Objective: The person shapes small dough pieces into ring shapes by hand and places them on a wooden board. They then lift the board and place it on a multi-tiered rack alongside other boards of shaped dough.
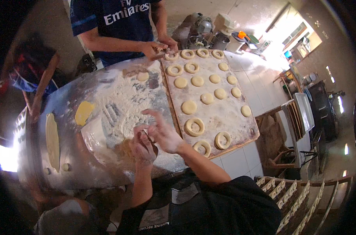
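Over the floured metal table, my left hand (143, 149) and my right hand (165, 134) meet, both dusted with flour. The left fingers are curled round a small dark-edged thing that I cannot make out. My right hand is open, its index finger stretched out and its other fingers touching or close to the left hand. Loose flour (121, 107) lies beyond them, with a clear plastic sheet (95, 137) to the left. On the right, a floured board (221, 111) bears several dough rings (194, 127) and flat dough discs (189, 107).
Across the table, a co-worker's hands (162, 48) work at a dough ring on the board's far corner. A yellow dough piece (84, 112) and a long dough strip (52, 141) lie at left. Another person (35, 74) stands far left. Racks with dough rings (289, 196) stand lower right.
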Demonstrator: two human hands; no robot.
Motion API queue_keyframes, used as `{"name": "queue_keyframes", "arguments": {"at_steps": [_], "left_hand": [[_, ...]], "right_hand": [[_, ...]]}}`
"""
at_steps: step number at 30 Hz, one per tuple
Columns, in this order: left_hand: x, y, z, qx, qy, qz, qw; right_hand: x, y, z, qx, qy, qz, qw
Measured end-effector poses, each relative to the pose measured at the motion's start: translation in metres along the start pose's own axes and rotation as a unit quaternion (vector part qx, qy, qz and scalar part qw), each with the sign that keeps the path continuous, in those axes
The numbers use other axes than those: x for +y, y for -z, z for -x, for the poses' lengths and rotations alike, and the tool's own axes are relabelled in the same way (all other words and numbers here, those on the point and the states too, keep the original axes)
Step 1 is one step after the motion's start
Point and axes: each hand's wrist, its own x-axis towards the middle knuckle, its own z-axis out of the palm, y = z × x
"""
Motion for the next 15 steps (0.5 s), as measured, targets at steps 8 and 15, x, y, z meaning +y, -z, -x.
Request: {"name": "queue_keyframes", "arguments": {"at_steps": [8,15], "left_hand": [[0.021,-0.081,0.012,-0.040,-0.014,0.037,0.998],[0.074,-0.145,0.014,-0.138,0.147,0.045,0.978]], "right_hand": [[-0.005,0.066,0.044,0.055,0.096,0.000,0.994],[-0.045,0.126,0.089,0.104,0.020,0.250,0.962]]}}
